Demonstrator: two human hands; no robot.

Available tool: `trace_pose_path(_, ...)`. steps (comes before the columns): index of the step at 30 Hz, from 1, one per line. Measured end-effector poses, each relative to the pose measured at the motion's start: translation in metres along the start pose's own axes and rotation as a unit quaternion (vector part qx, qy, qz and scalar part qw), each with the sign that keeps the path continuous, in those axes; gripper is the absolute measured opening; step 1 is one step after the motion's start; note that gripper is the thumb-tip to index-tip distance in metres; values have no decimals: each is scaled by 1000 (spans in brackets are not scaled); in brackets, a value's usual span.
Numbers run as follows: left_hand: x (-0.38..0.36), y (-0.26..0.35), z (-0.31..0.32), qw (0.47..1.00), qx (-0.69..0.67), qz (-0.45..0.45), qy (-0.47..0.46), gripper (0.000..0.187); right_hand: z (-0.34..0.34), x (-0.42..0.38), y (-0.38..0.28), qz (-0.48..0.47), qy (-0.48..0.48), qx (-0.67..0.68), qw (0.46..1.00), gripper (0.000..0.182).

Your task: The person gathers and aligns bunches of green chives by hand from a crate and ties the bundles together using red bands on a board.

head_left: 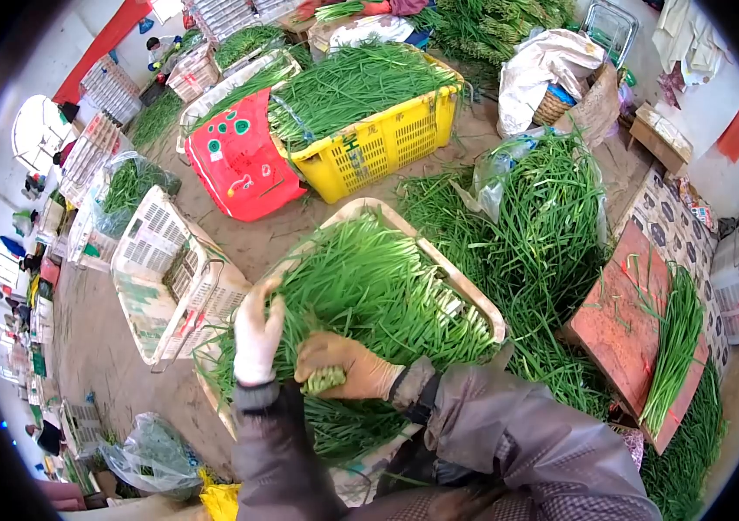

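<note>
My right hand [354, 366], in a tan glove, is closed round a bunch of garlic chives [324, 379], whose pale cut ends show below the fist. My left hand [258, 339], in a white glove, is raised beside the leaves of that bunch. Its thumb and fingers are apart, and nothing shows between them. Both hands are over the near left part of a cream crate [369, 207]. Piled garlic chives [361, 269] fill that crate, with many white stem ends along its right side.
Beyond stands a yellow crate [378, 165] heaped with chives, a red bag [244, 161] over its left end. A white crate [148, 234] sits at left. Loose chives [543, 217] pile up at right, beside a reddish board [617, 304] bearing a tied bunch [673, 347].
</note>
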State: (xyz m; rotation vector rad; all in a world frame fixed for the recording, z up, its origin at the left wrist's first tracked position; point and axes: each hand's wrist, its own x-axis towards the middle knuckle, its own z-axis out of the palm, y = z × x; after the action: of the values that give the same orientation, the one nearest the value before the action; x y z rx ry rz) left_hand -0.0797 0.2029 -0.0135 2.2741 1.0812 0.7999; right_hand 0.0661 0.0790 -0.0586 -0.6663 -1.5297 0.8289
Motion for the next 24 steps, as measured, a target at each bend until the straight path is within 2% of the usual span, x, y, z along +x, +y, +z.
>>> trace_pose_path(2,26,-15,31,995,-49,34,-78,37,-3,-5,2,82,123,119,982,30)
trace_pose_path(3,36,-24,51,991,-36,53,-114,45,-12,-7,-3,180,201,196,943,28)
trace_pose_path(4,45,-30,71,986,-24,74,-149,53,-23,-7,-10,266,281,317,866,27)
trace_pose_path(6,63,-29,103,969,-1,49,-241,68,-43,-23,12,267,403,286,827,28)
trace_pose_path(7,71,-33,123,964,19,85,-251,76,-53,-29,17,274,442,306,797,28)
trace_pose_path(9,80,-39,155,951,60,85,-289,86,-65,-40,33,250,519,360,734,29)
trace_pose_path(11,85,-41,184,936,120,90,-317,96,-75,-53,57,239,550,366,712,26)
trace_pose_path(12,86,-30,189,925,150,51,-346,92,-79,-60,68,245,561,362,702,26)
trace_pose_path(15,84,-12,194,899,246,52,-359,85,-91,-65,68,258,564,415,665,32)
trace_pose_path(17,86,1,192,878,297,49,-371,81,-90,-66,77,253,573,414,661,34)
trace_pose_path(20,82,1,197,886,307,42,-346,75,-91,-64,73,261,584,416,646,34)
trace_pose_path(21,77,-1,196,905,283,66,-310,67,-91,-66,74,266,588,418,640,34)
trace_pose_path(24,66,-2,188,940,202,36,-272,63,-85,-62,77,299,638,301,643,42)
